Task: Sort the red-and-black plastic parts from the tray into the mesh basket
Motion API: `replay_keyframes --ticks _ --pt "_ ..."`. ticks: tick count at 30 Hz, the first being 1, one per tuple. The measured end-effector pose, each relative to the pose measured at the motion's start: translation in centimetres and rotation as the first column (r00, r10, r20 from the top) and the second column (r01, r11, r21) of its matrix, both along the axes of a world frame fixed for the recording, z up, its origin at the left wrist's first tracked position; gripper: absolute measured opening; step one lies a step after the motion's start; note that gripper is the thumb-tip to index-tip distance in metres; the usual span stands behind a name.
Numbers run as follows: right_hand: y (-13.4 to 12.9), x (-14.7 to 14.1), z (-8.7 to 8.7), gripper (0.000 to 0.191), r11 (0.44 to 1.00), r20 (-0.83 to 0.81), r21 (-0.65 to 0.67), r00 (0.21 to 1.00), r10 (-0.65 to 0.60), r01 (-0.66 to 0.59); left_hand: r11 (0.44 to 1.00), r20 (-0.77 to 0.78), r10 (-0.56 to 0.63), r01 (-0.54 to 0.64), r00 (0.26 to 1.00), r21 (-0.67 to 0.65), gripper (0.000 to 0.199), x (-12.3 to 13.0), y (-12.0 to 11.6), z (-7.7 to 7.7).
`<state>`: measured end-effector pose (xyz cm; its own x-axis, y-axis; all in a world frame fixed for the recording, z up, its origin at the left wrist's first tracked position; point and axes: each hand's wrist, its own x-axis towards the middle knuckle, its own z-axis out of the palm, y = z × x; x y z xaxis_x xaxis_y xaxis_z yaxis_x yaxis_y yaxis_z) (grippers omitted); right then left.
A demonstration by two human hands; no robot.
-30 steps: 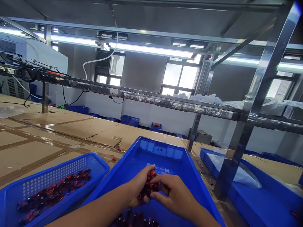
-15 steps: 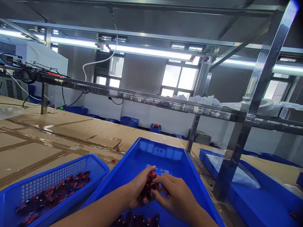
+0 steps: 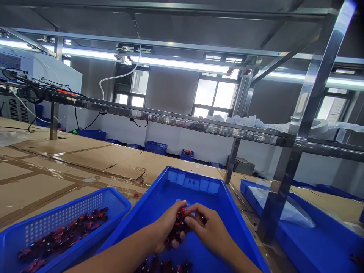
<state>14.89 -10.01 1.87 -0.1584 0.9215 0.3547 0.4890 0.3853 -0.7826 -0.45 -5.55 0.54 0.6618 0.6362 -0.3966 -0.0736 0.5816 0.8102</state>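
Observation:
My left hand (image 3: 167,227) cups a clump of small red-and-black parts (image 3: 178,227) above a blue plastic tray (image 3: 182,181). My right hand (image 3: 209,227) pinches the top of the same clump from the other side. More of these parts lie in a heap (image 3: 163,266) on the tray floor, cut off by the bottom of the picture. To the left, a perforated blue basket (image 3: 71,203) holds a further heap of such parts (image 3: 61,237). What each part is remains too small to tell.
The tray and basket stand on a cardboard-covered table (image 3: 76,163). A steel shelf frame (image 3: 287,167) rises at the right, beside a blue tray lined with clear plastic (image 3: 278,208). Several small blue crates (image 3: 156,148) stand along the far wall.
My right hand has shifted up and closer to my left, its fingers now at the top of the clump. The whole view has drifted slightly downward.

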Motion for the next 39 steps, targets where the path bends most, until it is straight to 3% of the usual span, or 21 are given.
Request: replay_keyframes --ticks 3,7,14,19,21,26,33,36,38,39 --pt "-0.8 -0.6 0.0 0.017 0.985 0.264 0.17 0.964 -0.01 -0.036 1.0 -0.058 0.022 -0.022 0.998 -0.005 0.056 0.1 -0.3 0.1" --pt "-1.2 -0.1 0.4 0.023 0.975 0.371 0.215 0.928 -0.031 -0.053 0.999 -0.048 0.023 -0.025 0.999 -0.026 0.054 0.0 -0.5 0.5" --pt "-0.8 0.8 0.4 0.023 0.956 0.397 0.257 0.917 0.032 -0.145 0.997 -0.027 -0.012 0.01 1.0 -0.072 0.05 -0.3 -0.5 1.1" --pt "-0.6 0.8 0.7 0.018 0.986 0.088 0.152 0.993 -0.081 0.067 0.998 -0.015 -0.052 0.052 0.999 -0.024 0.055 -0.3 -0.5 0.8" --pt "-0.3 1.3 0.9 0.02 0.978 0.037 0.181 0.993 -0.116 0.107 0.998 -0.014 -0.052 0.051 0.999 -0.02 0.057 -0.4 -0.4 0.8" --pt "-0.3 2.2 1.1 0.02 0.909 0.169 0.407 0.97 -0.172 0.09 0.999 -0.04 -0.049 0.048 0.998 -0.026 0.056 -0.4 -0.6 1.1" --pt "-1.0 1.7 1.0 0.019 0.856 0.295 0.515 0.947 -0.128 -0.044 0.997 -0.046 -0.078 0.077 0.996 -0.023 0.063 -0.3 -0.5 1.0" --pt "-0.9 1.6 1.2 0.019 0.901 0.071 0.427 0.991 -0.112 0.071 0.996 -0.015 -0.084 0.083 0.996 -0.022 0.062 -0.5 -0.5 1.0" --pt "-0.5 1.7 1.2 0.025 0.97 -0.237 0.196 0.967 -0.092 0.14 0.996 -0.004 -0.084 0.084 0.996 -0.017 0.061 -0.6 -0.6 1.1" --pt "-0.2 1.7 1.2 0.03 0.992 -0.395 0.044 0.914 -0.09 0.116 0.996 -0.012 -0.086 0.086 0.996 -0.014 0.061 -0.6 -0.6 1.2"
